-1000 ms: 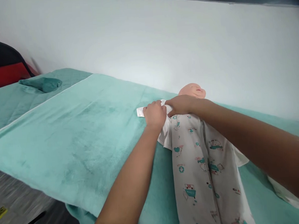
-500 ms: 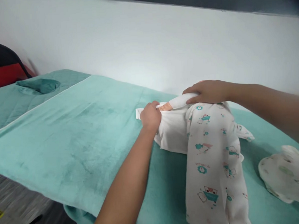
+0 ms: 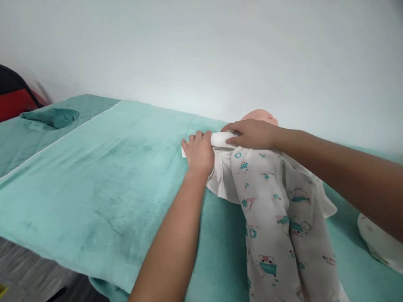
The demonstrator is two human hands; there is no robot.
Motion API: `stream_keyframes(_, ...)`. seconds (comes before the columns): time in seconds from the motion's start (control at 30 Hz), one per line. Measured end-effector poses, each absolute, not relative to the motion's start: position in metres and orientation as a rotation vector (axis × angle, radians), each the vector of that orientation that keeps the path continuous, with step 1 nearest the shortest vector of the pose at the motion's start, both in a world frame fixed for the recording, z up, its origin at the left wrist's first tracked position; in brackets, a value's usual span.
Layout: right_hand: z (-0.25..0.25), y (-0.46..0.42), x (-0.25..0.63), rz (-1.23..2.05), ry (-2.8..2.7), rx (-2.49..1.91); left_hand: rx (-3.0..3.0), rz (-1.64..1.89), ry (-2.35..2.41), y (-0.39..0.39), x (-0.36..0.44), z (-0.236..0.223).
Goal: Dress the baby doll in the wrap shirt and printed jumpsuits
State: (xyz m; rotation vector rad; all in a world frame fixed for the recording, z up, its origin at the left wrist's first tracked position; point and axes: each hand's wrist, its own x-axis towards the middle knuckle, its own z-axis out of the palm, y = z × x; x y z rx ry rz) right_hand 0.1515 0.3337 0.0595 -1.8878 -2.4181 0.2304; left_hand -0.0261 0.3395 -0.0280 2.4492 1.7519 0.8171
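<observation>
Printed garment lies on the teal-covered bed, right of the middle, draped beside the pink doll head at the far side. Half a second ago the person's right hand was farther right, and a bare patch showed between the hands; now it has come back close to the left hand, the printed cloth has shifted left with it, and the white sleeve covers that gap, so the sleeve work appears in hand, not finished. The right hand pinches the white sleeve between thumb and fingers. The left hand bends over its left end; its fingertips are hidden, so its grip cannot be told. The garment's long axis runs far to near, slanting slightly right; the white sleeve points left.
</observation>
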Motion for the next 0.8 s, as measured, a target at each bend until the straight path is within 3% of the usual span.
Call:
stream_keyframes(0.17, 0.042, 0.296, 0.185, 0.183, -1.908, -1.844, 2.355, 0.789, 1.890, 0.343, -0.030, -0.032)
stream_keyframes(0.3, -0.009, 0.247, 0.243, 0.081, -1.478, -1.970, 2.347, 0.730, 1.887, 0.344, -0.027, -0.033)
stream_keyframes(0.43, -0.047, 0.224, 0.275, -0.089, -1.397, -2.055, 2.362, 0.743, 1.854, 0.337, -0.025, -0.031)
stream_keyframes(0.63, -0.044, 0.232, 0.277, -0.086, -1.264, -2.080, 2.396, 1.014, 1.319, 0.299, -0.008, 0.000)
stream_keyframes(0.8, -0.044, 0.237, 0.284, -0.047, -1.195, -2.092, 2.644, 0.654, 0.966, 0.273, 0.074, 0.047)
